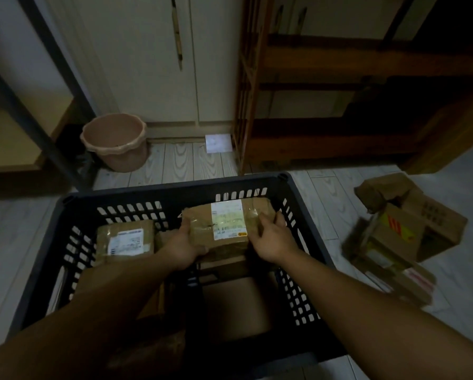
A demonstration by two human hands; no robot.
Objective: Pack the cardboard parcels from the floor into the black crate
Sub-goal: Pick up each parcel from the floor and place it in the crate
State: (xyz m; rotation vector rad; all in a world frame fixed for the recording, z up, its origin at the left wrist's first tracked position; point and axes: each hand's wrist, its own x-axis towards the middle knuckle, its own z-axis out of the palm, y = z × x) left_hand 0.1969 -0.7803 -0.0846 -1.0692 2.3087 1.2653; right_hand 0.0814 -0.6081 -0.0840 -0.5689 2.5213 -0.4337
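The black crate [175, 187] with slotted walls stands on the floor right in front of me. Both hands hold a taped cardboard parcel [224, 226] with a white label inside the crate, near its far right side. My left hand [184, 246] grips its left edge and my right hand [271, 237] its right edge. Another labelled parcel [125, 239] lies at the crate's far left, and more brown boxes [238, 300] sit lower inside, partly hidden by my arms. A pile of cardboard parcels [399, 234] lies on the floor to the right.
A pink plastic bucket [116, 141] stands at the back left beside a dark metal frame leg [51, 111]. A white envelope [218, 143] leans against the cupboard base. A wooden shelf unit [339, 105] fills the back right.
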